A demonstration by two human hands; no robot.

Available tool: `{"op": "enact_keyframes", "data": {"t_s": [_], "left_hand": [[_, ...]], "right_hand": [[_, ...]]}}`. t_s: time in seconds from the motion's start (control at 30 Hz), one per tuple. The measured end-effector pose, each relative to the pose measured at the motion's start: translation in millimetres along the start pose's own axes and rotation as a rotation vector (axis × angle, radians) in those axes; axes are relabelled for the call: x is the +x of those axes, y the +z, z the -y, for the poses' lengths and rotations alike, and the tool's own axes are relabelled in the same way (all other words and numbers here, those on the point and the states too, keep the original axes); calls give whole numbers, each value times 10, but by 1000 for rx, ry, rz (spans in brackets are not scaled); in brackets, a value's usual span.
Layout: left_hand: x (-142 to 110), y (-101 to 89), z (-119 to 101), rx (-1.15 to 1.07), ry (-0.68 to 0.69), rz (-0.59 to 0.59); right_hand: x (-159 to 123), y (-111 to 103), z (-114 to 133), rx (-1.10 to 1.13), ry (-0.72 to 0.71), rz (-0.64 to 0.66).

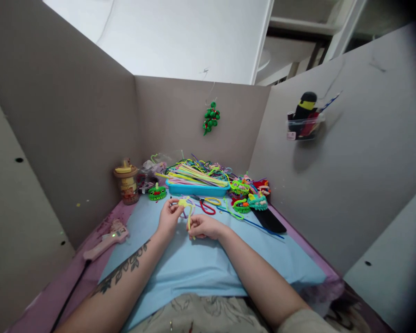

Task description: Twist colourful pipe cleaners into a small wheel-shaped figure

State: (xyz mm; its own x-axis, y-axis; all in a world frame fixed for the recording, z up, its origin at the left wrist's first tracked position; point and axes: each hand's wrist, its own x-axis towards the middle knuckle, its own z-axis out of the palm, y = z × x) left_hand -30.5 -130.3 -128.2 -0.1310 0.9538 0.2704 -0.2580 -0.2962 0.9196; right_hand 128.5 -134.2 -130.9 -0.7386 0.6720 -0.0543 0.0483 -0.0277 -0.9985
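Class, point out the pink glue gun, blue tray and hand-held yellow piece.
Pink glue gun (107, 242), head view: its casing.
Blue tray (198, 190), head view: its front wall.
Yellow piece (184, 202), head view: its upper end.

Soft, fairly dim light fills the booth, while the white wall (187, 41) above glows brightest, nearly washed out. The right panel (353, 138) looks paler than the left panel (72, 115). Below the clear box (305, 129) spreads a blurry shadow, suggesting light from above. A tiny green light shines on the glue gun (107, 243). Wide-lens stretching slants the panels; black swallows the upper right corner. The yellow piece (189, 217) seems slightly soft in focus.
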Motion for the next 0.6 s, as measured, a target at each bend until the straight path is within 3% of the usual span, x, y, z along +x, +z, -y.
{"op": "enact_keyframes", "data": {"t_s": [0.07,0.13,0.23,0.3,0.4,0.6], "left_hand": [[0,3,-3,4,-6,4],[-1,8,-5,7,-5,2],[-10,18,-14,33,-4,-3],[-21,26,-20,60,-11,2],[-38,37,-21,81,-12,37],[-64,67,-11,59,-26,125]], "right_hand": [[23,-18,-18,-67,-10,-114],[65,-57,-43,-165,-61,-335],[119,-118,-70,-299,-217,-688],[128,-126,-70,-354,-324,-822],[109,-81,-46,-400,-397,-864],[93,-24,-16,-386,-399,-886]]}}
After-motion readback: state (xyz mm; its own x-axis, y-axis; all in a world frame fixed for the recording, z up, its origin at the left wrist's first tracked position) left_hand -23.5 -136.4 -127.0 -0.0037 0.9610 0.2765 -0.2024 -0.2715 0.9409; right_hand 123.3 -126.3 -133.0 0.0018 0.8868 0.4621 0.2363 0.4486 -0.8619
